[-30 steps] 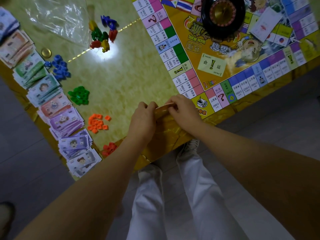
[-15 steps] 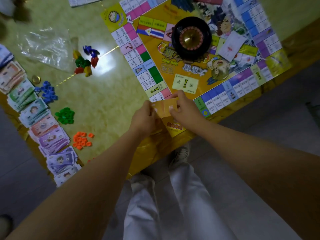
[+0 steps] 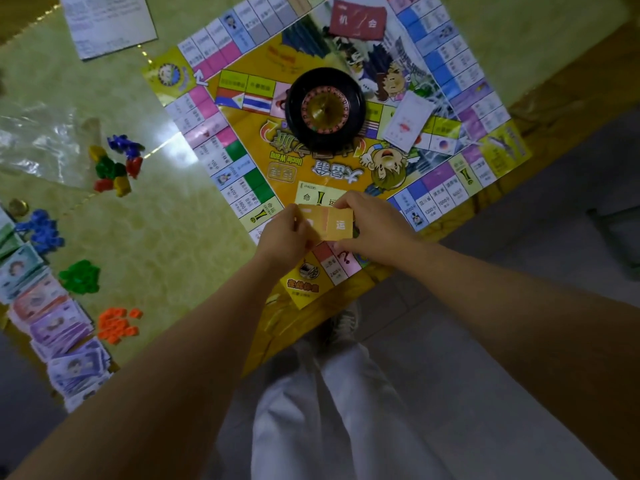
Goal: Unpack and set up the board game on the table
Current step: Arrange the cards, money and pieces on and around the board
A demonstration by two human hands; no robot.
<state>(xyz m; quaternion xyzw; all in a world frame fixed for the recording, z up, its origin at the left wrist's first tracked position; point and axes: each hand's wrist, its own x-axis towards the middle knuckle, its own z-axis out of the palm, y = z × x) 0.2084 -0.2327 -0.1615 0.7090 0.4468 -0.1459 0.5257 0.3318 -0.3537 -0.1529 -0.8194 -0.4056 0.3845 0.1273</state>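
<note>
Game board: lies flat on the green worktop, filling the upper centre and right of the frame, one corner at the worktop's near edge.
Roulette wheel: black, on the board's middle.
Red card deck: on the board, top centre.
White card: on the board, just right of the wheel.
Orange cards: small stack, centre frame, above the board's near corner. The left grip pinches the left end and the right grip pinches the right end.
Paper sheet: upper left.
Plastic bag: left, with mixed-colour pawns beside it.
Blue pieces, green pieces, orange pieces: separate heaps, left side.
Banknote stacks: row along the left edge.
</note>
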